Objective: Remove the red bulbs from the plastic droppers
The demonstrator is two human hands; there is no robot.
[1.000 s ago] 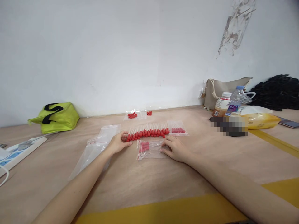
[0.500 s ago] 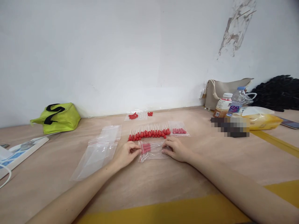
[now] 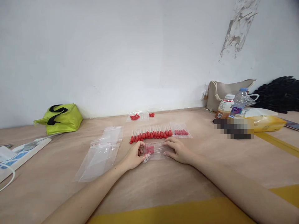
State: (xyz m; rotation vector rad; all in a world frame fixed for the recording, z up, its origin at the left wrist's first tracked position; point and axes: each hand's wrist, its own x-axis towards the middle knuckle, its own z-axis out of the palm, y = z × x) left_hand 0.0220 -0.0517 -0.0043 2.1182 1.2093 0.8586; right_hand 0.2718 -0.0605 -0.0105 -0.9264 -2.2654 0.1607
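Observation:
In front of me lies a clear zip bag (image 3: 158,152) with several red-tipped sticks (image 3: 149,150) inside, their red ends toward the bag's red zip strip. At that zip end my left hand (image 3: 135,155) is closed, thumb and bent fingers gripping the plastic edge. The bag's other end meets my right hand (image 3: 177,150), whose thumb and fingers are apart and rest against the film. Just beyond is a row of pale sticks with red bulb tips (image 3: 151,134). Beside that row sits another zip bag (image 3: 181,129) holding red-tipped sticks.
Flat zip bags (image 3: 100,155) lie at left. Small red pieces (image 3: 135,116) on clear plastic are near the wall. A yellow-green pouch (image 3: 65,119) and a power strip (image 3: 25,155) stand left; bottles (image 3: 224,107), a beige bag (image 3: 213,93) and a yellow tissue pack (image 3: 268,123) stand right.
My left hand has moved slightly right along the zip end and its fingers have curled more. The right hand stays by the bag's other end. The whole view has shifted a little.

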